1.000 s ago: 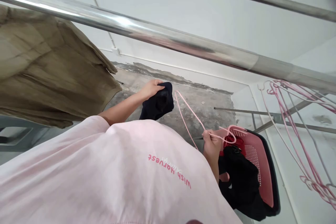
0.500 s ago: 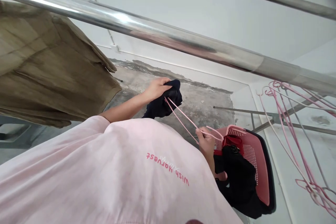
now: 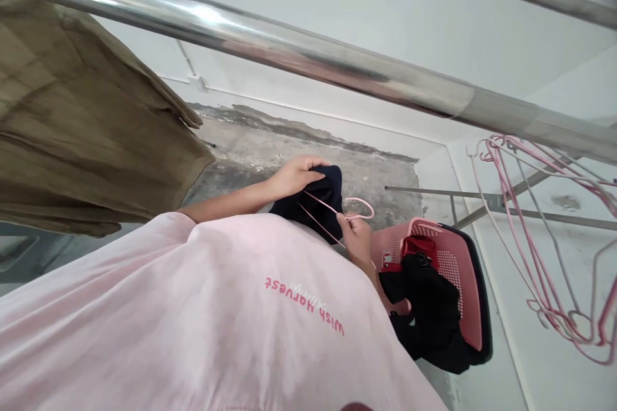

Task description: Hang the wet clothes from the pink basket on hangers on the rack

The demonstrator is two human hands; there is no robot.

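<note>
My left hand [image 3: 297, 176] grips the edge of a dark navy garment [image 3: 331, 178], fingers closed over the cloth. A pink wire hanger [image 3: 321, 202] has its far end inside the garment's opening. Near its curved hook, my right hand [image 3: 355, 231] pinches the hanger. Both hands are in front of the pink shirt I wear, below the thick metal rail. The lower part of the garment is hidden behind my shirt.
A shiny metal rail [image 3: 289, 51] crosses above. Brown cloth [image 3: 96, 122] hangs at left. A pink basket [image 3: 470, 289] at right holds black clothing [image 3: 434, 314] and something red. Several pink and grey hangers [image 3: 530, 237] hang at far right.
My right hand has moved left with the hanger, closer to my left hand, and more of the hanger is inside the garment. The hanger's hook now shows above my right hand.
</note>
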